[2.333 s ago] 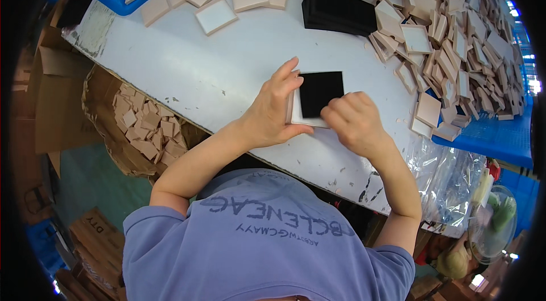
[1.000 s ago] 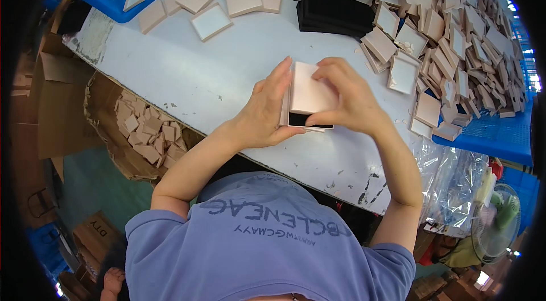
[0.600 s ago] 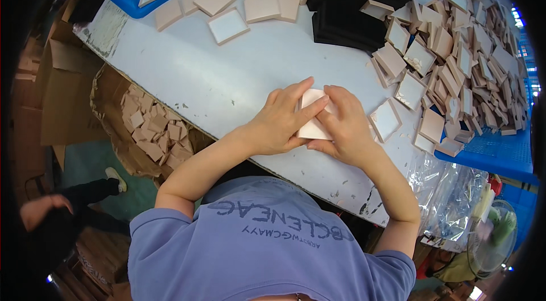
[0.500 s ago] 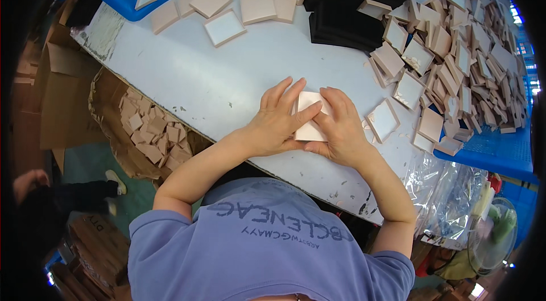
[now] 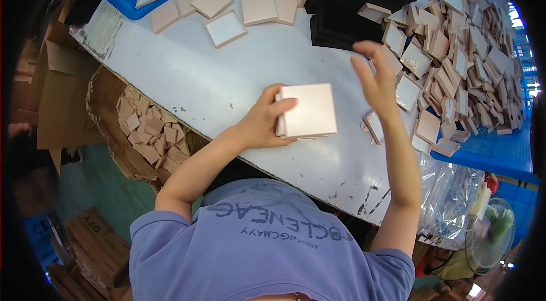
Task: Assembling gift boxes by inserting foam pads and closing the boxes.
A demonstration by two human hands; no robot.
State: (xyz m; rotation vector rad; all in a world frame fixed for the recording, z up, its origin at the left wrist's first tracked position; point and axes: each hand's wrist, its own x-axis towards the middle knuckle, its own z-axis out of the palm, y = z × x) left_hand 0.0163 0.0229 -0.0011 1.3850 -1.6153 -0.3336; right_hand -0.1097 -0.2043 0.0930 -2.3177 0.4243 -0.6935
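In my left hand (image 5: pixel 266 120) is a pale pink square box (image 5: pixel 310 109), held by its left side with the thumb over the top face. Thin layered edges show along its left and lower sides. My right hand (image 5: pixel 377 80) is raised off the table near the black stack (image 5: pixel 343 27), holding nothing, its thumb and fingers apart and a little blurred. Below that forearm lies a shallow pink tray (image 5: pixel 375 126) with a white inside, partly hidden. To the right, a large heap of similar pink trays (image 5: pixel 449 68) leans together.
Blue plastic crates (image 5: pixel 483 156) (image 5: pixel 128 8) stand at the right and far left. Several pink trays (image 5: pixel 226 28) lie along the table's (image 5: pixel 165 68) far side. A carton of pink pieces (image 5: pixel 149 129) sits left of the table. Clear plastic bags (image 5: pixel 446 198) and a fan (image 5: pixel 493 235) are at the lower right.
Both hands were around the box. My right hand has let go and moved up and right toward the black stack, while my left hand keeps the box, its top now uncovered.
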